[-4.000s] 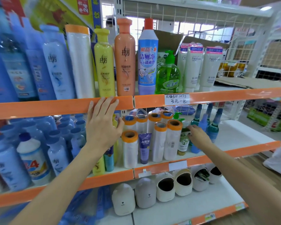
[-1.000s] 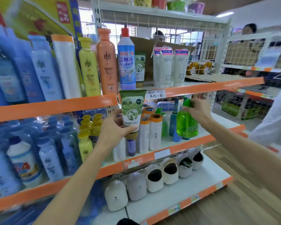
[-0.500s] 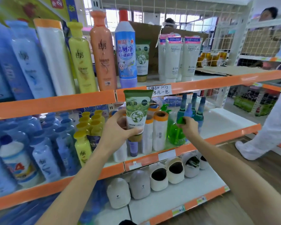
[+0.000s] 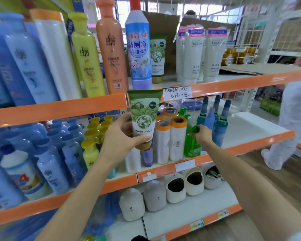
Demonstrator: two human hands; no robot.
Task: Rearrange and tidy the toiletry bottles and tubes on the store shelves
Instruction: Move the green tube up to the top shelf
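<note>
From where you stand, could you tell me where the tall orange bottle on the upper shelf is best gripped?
Take the orange bottle around its straight mid-body with a hand from the front. It stands upright at the shelf edge, with the yellow bottle and the blue-and-white cleaner bottle close on either side. The narrow neck probably offers less hold.

Two green SIVIA tubes (image 4: pixel 143 117), three white facial tubes (image 4: pixel 193 53), two green pump bottles (image 4: pixel 191 145), three dark teal bottles (image 4: pixel 220 126), five slippers (image 4: pixel 175 189), two hands (image 4: pixel 119 141).
</note>
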